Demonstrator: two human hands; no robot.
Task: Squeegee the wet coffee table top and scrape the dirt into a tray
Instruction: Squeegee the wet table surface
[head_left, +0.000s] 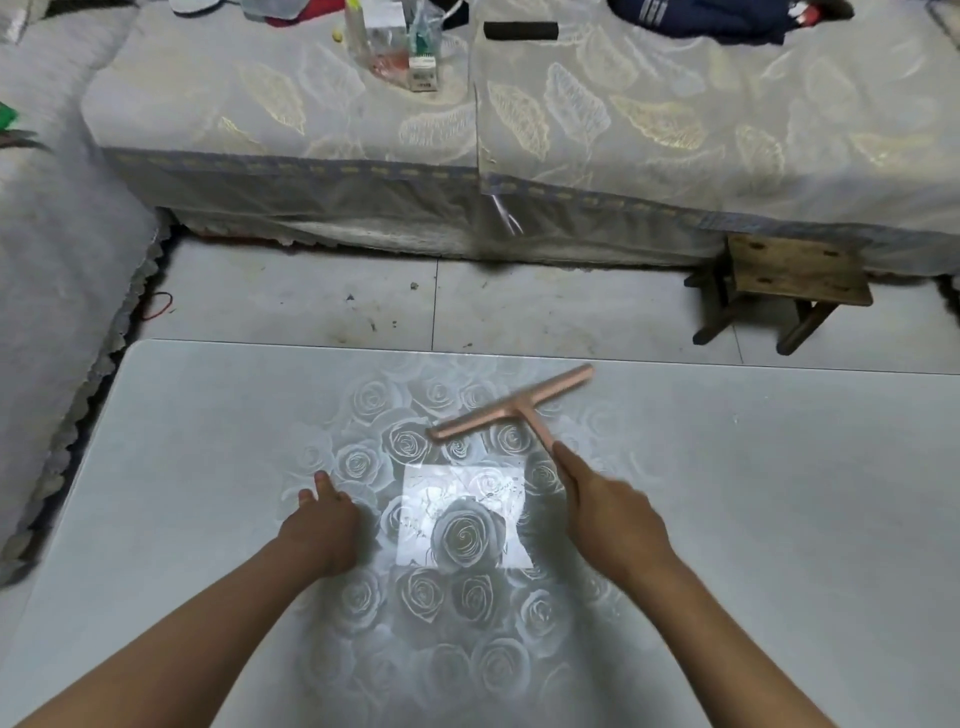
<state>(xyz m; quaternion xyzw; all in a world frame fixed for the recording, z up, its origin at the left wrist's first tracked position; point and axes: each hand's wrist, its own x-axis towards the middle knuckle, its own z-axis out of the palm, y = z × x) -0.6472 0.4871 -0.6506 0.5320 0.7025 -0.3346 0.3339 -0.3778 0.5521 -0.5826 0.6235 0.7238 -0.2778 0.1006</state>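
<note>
Your counter (779, 519) fills the lower half of the view. Its rose-patterned top is glossy, with a bright square reflection (415, 551) between your arms, so I judge it wet. Across a strip of tiled floor (571, 306) runs a long cloth-covered sofa (623, 130), and a small wooden stool (789, 275) stands on the floor, tucked partly under the sofa's edge. No tray shows anywhere, so you'll have to bring one to an edge before any dirt can be scraped off.

The pink squeegee (511, 408) is over the far middle of the counter, its blade slanted from near-left to far-right. It is blurred, so I cannot tell whether the blade touches the surface.

Your right hand (608, 514) is wrapped around the handle's near end, index finger laid along the stem, likely to steer the blade and press it down. Your left hand (322, 525) holds nothing. It rests on the counter left of the reflection, fingers reaching forward, apparently steadying you as you lean in. By my reading, the stroke is starting far out so the water is pulled toward you.
</note>
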